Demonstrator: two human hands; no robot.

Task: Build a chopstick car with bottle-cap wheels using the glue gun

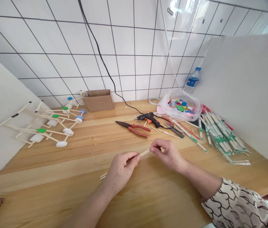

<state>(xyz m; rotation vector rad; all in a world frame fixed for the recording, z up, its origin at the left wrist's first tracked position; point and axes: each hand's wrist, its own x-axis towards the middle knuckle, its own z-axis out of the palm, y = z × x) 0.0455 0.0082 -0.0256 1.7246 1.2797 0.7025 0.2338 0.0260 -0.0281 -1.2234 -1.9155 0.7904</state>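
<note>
A pair of thin wooden chopsticks (pixel 144 153) lies side by side between my hands, above the front of the wooden table. My left hand (pixel 121 169) is closed round their middle, and their other ends (pixel 103 176) poke out past its left side. At the right-hand tips, my right hand (pixel 166 153) pinches them between thumb and fingers. Beyond my hands rest pliers (pixel 135 128) with red handles and a black glue gun (pixel 148 118) with an orange trigger.
Stick models with bottle-cap wheels (pixel 62 144) stand at the left. Behind are a cardboard box (pixel 98 100), a tape roll (pixel 154 101) and a plastic bag (pixel 163 107) of caps. Wrapped chopsticks (pixel 221 133) and a water bottle (pixel 192 81) are at the right. A black cord (pixel 98 47) hangs down.
</note>
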